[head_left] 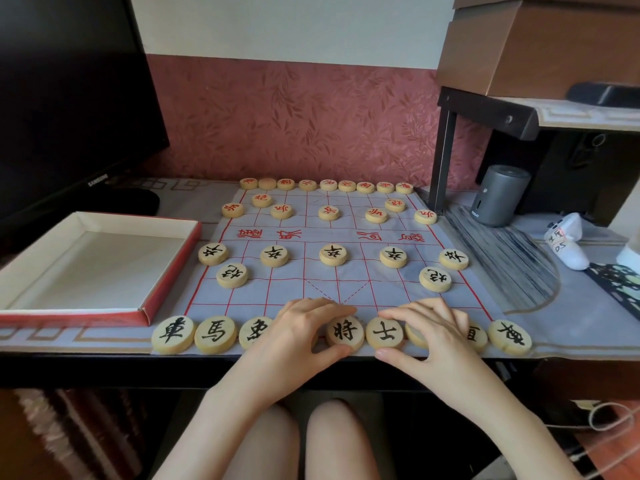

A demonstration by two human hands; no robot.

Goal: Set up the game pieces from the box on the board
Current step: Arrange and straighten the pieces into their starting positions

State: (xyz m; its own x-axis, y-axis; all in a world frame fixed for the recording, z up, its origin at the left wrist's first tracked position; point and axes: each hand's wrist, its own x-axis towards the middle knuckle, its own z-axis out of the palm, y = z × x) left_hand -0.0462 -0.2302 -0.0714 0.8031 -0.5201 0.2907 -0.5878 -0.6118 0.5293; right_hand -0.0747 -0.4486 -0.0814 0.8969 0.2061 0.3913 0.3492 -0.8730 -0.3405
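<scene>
A cloth board (263, 289) with a red grid lies on the desk. Red-lettered wooden discs (328, 212) fill the far side, and black-lettered discs (333, 254) stand in the nearer rows. Along the front edge runs a row of black discs. My left hand (301, 327) pinches the general disc (345, 332) between thumb and fingers and hides the disc to its left. My right hand (429, 327) holds the advisor disc (384, 333) the same way and partly covers two discs further right. The red-sided box (166, 271) at the left is empty.
A dark monitor (69, 98) stands behind the box. To the right are a grey cylinder (498, 195), a white controller (568, 244) and a shelf with a cardboard box (540, 46). The front row sits close to the desk edge (104, 362).
</scene>
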